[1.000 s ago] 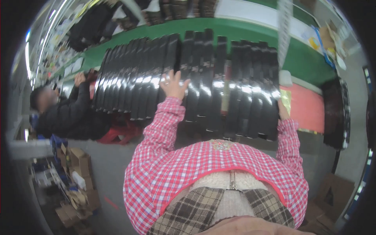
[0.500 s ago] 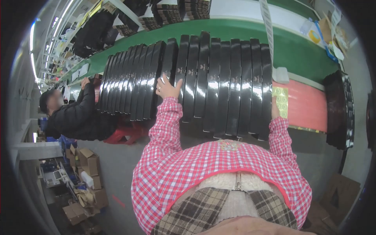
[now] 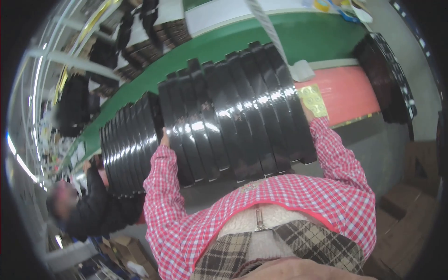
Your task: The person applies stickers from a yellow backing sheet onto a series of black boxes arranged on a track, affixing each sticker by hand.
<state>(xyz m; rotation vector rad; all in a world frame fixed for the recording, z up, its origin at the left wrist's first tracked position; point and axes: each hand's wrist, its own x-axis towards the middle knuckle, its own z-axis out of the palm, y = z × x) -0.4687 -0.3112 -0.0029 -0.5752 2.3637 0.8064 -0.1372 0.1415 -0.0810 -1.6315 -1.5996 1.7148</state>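
Observation:
A row of glossy black flat boxes (image 3: pixel 233 112) stands on edge in front of me, with small printed marks on their narrow sides. My left hand (image 3: pixel 165 138) is at the left end of this group, its fingers mostly hidden in the gap beside the last box. At the opposite end, my right hand (image 3: pixel 307 113) presses against the outermost box, partly hidden by it. The group is held between my two hands. Just left of it stands a second group of black boxes (image 3: pixel 128 144), and a sheet of round gold stickers (image 3: pixel 313 100) lies by my right hand.
A green work surface (image 3: pixel 322 37) runs behind the boxes, with a pink-red surface (image 3: pixel 352 91) to the right. More black boxes (image 3: pixel 385 77) stand at far right. On the left, a person in a black jacket (image 3: pixel 100 205) works nearby. Cardboard boxes (image 3: pixel 128 252) lie below.
My left hand has gone from lying spread on the box edges to the gap at the group's left end. The group now stands apart from the left boxes, and the view has tilted.

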